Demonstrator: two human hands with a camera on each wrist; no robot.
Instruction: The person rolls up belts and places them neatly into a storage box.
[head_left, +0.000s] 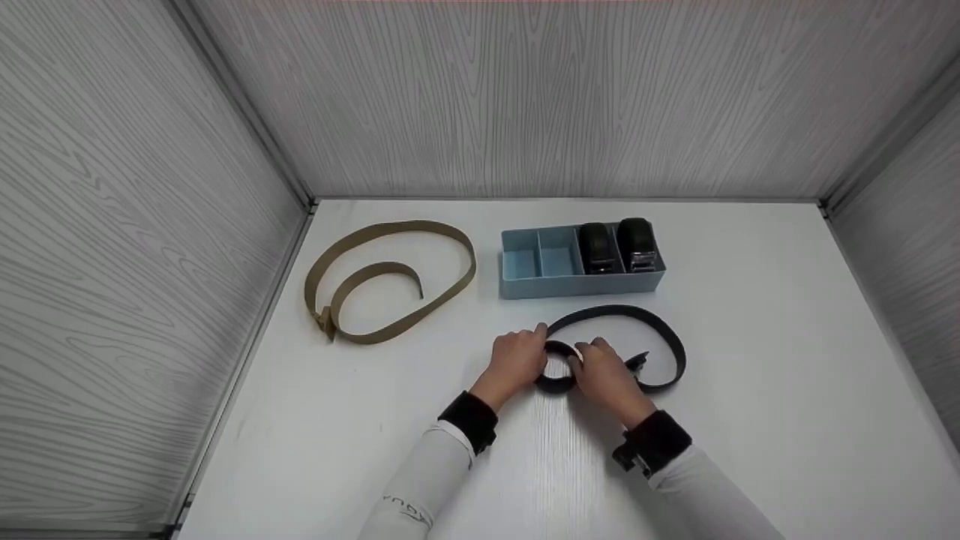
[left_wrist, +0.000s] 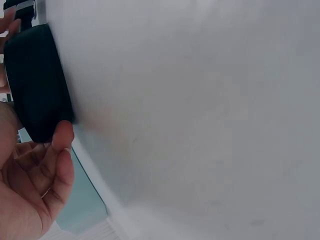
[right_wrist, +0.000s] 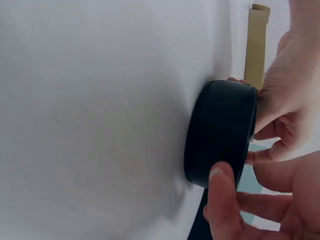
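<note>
A black belt [head_left: 666, 330] lies on the white table, its near-left end wound into a loose ring that stands on edge. My left hand [head_left: 519, 356] holds the left side of the ring. Opposite it, my right hand [head_left: 606, 379] pinches the right side, thumb toward the inside. The belt's metal buckle [head_left: 637, 362] shows just past the right hand. In the left wrist view the coiled belt [left_wrist: 37, 80] shows its smooth outer face, fingertips at its lower edge. From the right wrist, a thumb presses the coil's [right_wrist: 220, 130] near face while the left hand reaches in beyond.
Behind the hands stands a blue tray [head_left: 581, 286] with compartments; two rolled black belts [head_left: 636, 244] sit in its right-hand ones, and the left ones hold nothing. A tan belt [head_left: 397, 328] lies in an open loop at the left. Grey wood-grain panels [head_left: 525, 97] wall the table.
</note>
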